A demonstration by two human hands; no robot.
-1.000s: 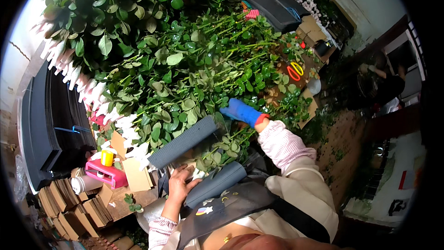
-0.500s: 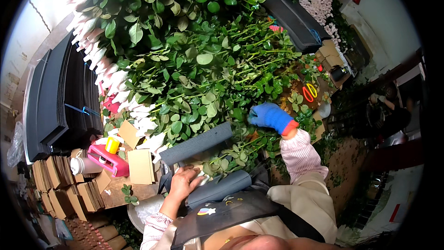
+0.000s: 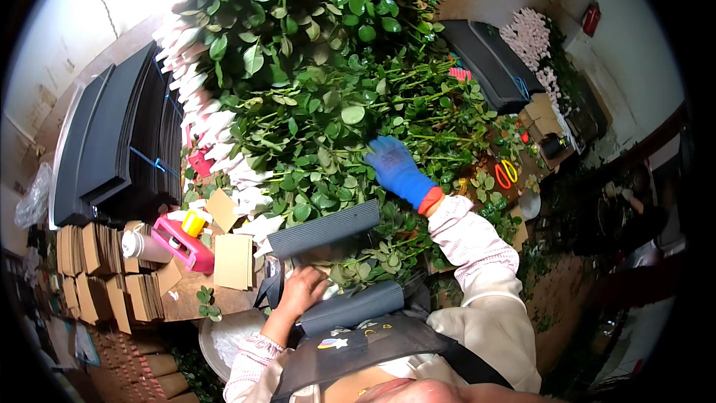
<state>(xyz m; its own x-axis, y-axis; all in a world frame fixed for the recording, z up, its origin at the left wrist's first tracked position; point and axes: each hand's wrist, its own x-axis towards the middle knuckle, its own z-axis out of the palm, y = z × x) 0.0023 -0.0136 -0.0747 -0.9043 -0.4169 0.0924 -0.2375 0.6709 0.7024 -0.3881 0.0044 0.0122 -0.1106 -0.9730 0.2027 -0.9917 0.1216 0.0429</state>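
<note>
Whether the right hand [image 3: 401, 170] grips anything is unclear; the palm of the left hand [image 3: 302, 290] is hidden; the top edge crops leaves [image 3: 317, 4]; a distant person [image 3: 647, 213] blurs

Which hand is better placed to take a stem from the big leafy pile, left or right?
Probably the right hand: gloved in blue, it is stretched out at the leafy pile. The bare left hand lies farther from it, on the near side of the ridged grey board.
</note>
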